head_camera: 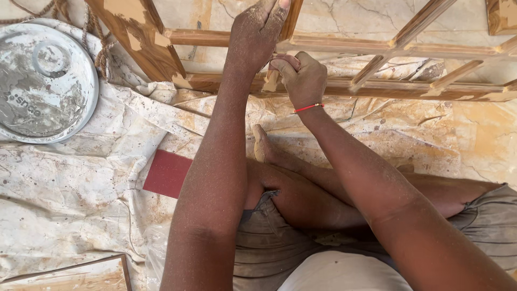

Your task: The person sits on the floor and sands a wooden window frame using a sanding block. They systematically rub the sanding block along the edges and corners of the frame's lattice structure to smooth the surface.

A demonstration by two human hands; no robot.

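On the marble floor (pixel 474 140), a dusty cloth (pixel 70 188) bears red sandpaper (pixel 168 173) and a round lid (pixel 46 81). Farther off, the wooden frame (pixel 377 86) lies flat, its long rails running left to right. The right hand (pixel 302 80) pinches a small folded piece against a rail; the left hand (pixel 257 33) rests on the frame, fingers nearly straight.

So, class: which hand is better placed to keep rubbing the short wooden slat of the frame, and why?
Probably the right hand: its fingers are curled in a grip right at the slat, while the left hand rests higher on the wooden frame.

Both dusty forearms reach far ahead. The left hand (pixel 257 32) lies flat, fingers extended away. Touching it on the right, the right hand (pixel 302 81) is curled in a closed grip.
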